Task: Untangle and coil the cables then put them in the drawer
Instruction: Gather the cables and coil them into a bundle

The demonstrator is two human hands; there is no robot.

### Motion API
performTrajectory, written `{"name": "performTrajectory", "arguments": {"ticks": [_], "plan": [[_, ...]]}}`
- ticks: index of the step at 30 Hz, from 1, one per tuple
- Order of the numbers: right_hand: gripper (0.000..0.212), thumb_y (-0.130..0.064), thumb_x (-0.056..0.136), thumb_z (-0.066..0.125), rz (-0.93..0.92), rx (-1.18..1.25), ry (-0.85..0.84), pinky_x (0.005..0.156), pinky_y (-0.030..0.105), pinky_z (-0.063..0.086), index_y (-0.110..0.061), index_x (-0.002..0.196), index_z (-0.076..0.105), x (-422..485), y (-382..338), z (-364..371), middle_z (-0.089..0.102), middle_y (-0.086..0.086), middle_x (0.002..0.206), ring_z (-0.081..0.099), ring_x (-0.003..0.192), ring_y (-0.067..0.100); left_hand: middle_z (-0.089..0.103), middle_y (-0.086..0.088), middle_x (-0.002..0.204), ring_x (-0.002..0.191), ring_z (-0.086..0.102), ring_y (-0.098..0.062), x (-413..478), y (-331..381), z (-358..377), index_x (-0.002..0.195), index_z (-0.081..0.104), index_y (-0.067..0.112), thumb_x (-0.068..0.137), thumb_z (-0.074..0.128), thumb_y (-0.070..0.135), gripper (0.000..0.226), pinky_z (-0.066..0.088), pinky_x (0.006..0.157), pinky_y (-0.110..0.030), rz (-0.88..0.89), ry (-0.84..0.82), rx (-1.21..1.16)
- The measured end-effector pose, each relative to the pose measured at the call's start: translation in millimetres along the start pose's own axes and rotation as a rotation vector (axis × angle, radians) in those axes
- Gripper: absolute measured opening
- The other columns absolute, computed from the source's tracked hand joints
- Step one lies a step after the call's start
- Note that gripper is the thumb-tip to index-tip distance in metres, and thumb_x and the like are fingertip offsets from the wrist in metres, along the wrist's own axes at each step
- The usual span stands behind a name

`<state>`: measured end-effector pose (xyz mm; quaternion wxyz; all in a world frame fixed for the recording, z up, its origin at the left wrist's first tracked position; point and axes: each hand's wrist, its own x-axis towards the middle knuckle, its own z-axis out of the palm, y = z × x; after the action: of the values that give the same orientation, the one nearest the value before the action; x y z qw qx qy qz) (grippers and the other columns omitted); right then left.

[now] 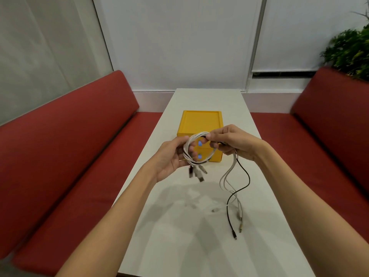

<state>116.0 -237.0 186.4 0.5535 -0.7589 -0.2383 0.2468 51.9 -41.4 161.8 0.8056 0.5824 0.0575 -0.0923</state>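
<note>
Both hands up over white table (199,246) middle: left hand (169,158) cradles coiled white-and-black cable bundle (196,150), right hand (231,142) pinches its top, so loops hold; tails (235,188) trail toward right edge, closed yellow plastic drawer box (201,121) behind.

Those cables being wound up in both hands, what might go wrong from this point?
The coil mixes white and black cables, so it may come out as one tangled bundle rather than separate coils. The loose tails hang from the right hand onto the table and cross each other, so they could knot as they are pulled in. The yellow drawer unit looks shut, and with the left hand also busy, the coil might spring open while a drawer is opened.
</note>
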Motion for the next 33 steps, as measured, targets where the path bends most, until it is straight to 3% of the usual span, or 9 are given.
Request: {"name": "performTrajectory", "arguments": {"ticks": [3,7,12,14,17,21,24,29,33], "plan": [[0.032,-0.027,0.093,0.059,0.008,-0.119,-0.012,0.042,0.019,0.019,0.003,0.097,0.069,0,-7,5,0.047,-0.003,0.057,0.027,0.044,0.008,0.069,-0.008,0.081,0.077,0.069,-0.020,0,9,3,0.096,0.069,0.004,0.095,0.052,0.040,0.040,0.058,0.081,-0.038,0.027,-0.051,0.293],[0.037,-0.028,0.092,0.060,-0.002,-0.189,-0.010,0.044,0.021,0.020,0.008,0.088,0.064,-4,-14,4,0.044,0.000,0.057,0.026,0.046,0.010,0.056,-0.001,0.073,0.063,0.056,-0.009,3,10,10,0.097,0.067,0.006,0.097,0.051,0.029,0.028,0.050,0.066,-0.024,0.207,-0.151,0.569],[0.034,-0.021,0.082,0.072,-0.037,-0.107,0.080,0.059,0.024,0.040,-0.005,0.111,0.066,-13,-13,-10,0.058,0.005,0.076,0.046,0.060,0.010,0.045,0.003,0.064,0.052,0.041,-0.004,9,14,3,0.103,0.066,-0.005,0.101,0.048,0.020,0.031,0.041,0.054,-0.019,0.279,-0.075,0.635],[0.025,-0.019,0.083,0.071,-0.069,-0.215,0.114,0.067,0.025,0.044,-0.007,0.105,0.070,-16,-10,-14,0.060,0.006,0.075,0.052,0.066,0.011,0.042,0.002,0.065,0.052,0.039,-0.005,9,14,1,0.103,0.068,-0.001,0.101,0.046,0.020,0.030,0.040,0.052,-0.017,0.253,-0.090,0.630],[0.013,-0.023,0.084,0.070,-0.104,-0.454,0.141,0.069,0.021,0.038,-0.014,0.090,0.075,-19,-8,-12,0.059,-0.004,0.075,0.052,0.069,0.007,0.040,0.002,0.064,0.051,0.035,-0.005,8,14,2,0.098,0.067,0.002,0.102,0.045,0.020,0.029,0.036,0.050,-0.017,0.193,-0.116,0.542],[0.018,-0.027,0.084,0.069,-0.216,-0.773,0.307,0.065,0.015,0.033,-0.017,0.098,0.075,-12,1,-8,0.051,-0.004,0.089,0.044,0.075,0.004,0.037,0.003,0.060,0.043,0.028,-0.005,6,14,7,0.095,0.066,0.000,0.102,0.044,0.022,0.031,0.029,0.044,-0.017,0.031,-0.083,0.406],[0.018,-0.018,0.085,0.069,-0.416,-0.892,0.411,0.064,0.004,0.029,-0.009,0.100,0.075,-9,4,-5,0.053,0.003,0.091,0.044,0.076,0.009,0.042,0.001,0.062,0.042,0.029,-0.005,5,13,8,0.099,0.067,0.002,0.103,0.041,0.027,0.037,0.028,0.044,-0.017,0.021,-0.059,0.598],[0.017,-0.013,0.084,0.069,-0.520,-0.910,0.503,0.067,0.013,0.033,-0.006,0.099,0.075,-8,4,-4,0.062,0.013,0.090,0.049,0.077,0.012,0.050,0.004,0.065,0.047,0.036,-0.004,0,6,13,0.110,0.067,0.011,0.101,0.037,0.041,0.043,0.036,0.052,-0.018,0.038,-0.180,0.863],[0.016,-0.014,0.085,0.068,-0.463,-0.840,0.538,0.061,0.013,0.035,-0.008,0.097,0.076,-14,13,-1,0.064,0.013,0.082,0.054,0.068,0.018,0.040,0.004,0.062,0.046,0.030,-0.004,-1,8,12,0.090,0.062,0.007,0.101,0.045,0.032,0.032,0.029,0.048,-0.016,0.152,-0.201,0.779]]}}
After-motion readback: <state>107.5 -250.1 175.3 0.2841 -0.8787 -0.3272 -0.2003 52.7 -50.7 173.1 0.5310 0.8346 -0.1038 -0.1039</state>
